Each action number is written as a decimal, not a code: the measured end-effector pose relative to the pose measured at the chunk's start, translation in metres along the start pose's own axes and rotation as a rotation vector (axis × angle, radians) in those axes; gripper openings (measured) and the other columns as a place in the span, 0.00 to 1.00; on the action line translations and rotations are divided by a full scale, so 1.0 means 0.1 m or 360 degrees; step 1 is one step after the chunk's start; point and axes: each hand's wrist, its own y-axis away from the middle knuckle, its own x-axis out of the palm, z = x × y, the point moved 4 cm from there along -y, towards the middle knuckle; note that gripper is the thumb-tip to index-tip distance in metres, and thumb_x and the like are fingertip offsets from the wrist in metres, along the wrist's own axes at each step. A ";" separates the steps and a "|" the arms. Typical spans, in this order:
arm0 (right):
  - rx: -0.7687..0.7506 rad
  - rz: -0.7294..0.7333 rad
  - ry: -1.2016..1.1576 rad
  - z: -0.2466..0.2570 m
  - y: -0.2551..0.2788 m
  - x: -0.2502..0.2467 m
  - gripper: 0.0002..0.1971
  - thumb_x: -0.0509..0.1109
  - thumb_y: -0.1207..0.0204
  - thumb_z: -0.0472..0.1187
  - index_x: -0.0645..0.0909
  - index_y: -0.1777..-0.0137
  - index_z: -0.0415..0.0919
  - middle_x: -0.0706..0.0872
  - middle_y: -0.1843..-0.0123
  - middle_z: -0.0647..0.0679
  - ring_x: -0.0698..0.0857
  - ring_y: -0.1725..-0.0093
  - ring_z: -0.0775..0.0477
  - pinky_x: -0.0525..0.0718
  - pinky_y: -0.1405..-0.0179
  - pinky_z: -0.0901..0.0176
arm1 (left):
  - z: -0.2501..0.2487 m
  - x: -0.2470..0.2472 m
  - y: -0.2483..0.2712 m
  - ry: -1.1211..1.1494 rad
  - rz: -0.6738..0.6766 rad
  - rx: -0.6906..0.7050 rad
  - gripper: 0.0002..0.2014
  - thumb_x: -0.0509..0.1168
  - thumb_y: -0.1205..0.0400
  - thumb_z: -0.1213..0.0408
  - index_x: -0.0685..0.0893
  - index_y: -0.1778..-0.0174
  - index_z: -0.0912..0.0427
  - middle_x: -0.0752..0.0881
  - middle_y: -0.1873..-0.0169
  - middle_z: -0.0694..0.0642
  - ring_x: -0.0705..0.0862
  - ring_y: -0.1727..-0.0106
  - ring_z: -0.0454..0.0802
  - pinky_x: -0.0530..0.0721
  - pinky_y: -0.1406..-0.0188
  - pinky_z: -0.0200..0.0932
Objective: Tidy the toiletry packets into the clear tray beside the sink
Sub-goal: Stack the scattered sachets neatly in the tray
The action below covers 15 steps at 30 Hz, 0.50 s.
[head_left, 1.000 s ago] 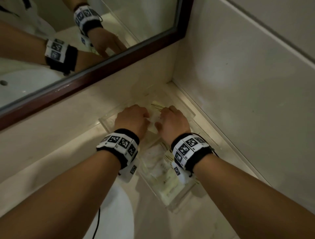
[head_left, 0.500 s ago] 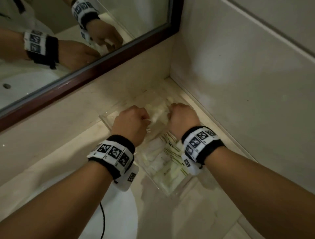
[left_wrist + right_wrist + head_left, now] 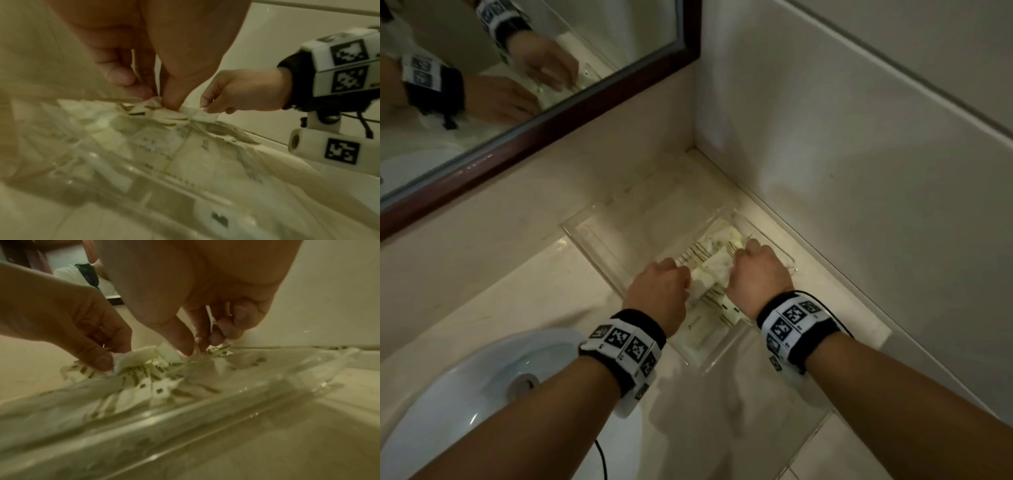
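A clear tray [image 3: 592, 222] sits on the counter in the corner, beside the sink. White toiletry packets [image 3: 717, 255] with olive stripes lie heaped in its right and near parts. My left hand [image 3: 683, 279] and right hand [image 3: 736, 270] hover over the heap, knuckles up, fingers curled down. In the left wrist view my left hand [image 3: 158, 99] pinches a striped packet [image 3: 148, 108] from the pile. The right hand [image 3: 198, 348] pinches the edge of another packet [image 3: 218, 348], seen through the tray wall [image 3: 226, 402]. More flat packets [image 3: 185, 146] lie beneath.
A white sink basin [image 3: 465, 394] fills the lower left, close to my left forearm. A dark-framed mirror [image 3: 551, 133] hangs above the backsplash. A tiled wall [image 3: 859, 171] closes the right side. The tray's far left end [image 3: 619, 236] shows bare.
Both hands have drawn back along the tray toward me, still pinching packets. The head view has tipped down, so the sink shows more.
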 end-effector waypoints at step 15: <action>-0.0293 -0.0107 0.0071 0.10 -0.05 0.19 0.25 0.64 0.19 0.51 0.73 0.24 0.44 0.79 0.34 0.41 0.77 0.39 0.37 0.77 0.38 0.50 | -0.09 0.30 0.08 -0.0167 0.0020 0.0009 0.21 0.58 0.15 0.51 0.70 0.24 0.46 0.76 0.39 0.57 0.81 0.53 0.60 0.82 0.52 0.51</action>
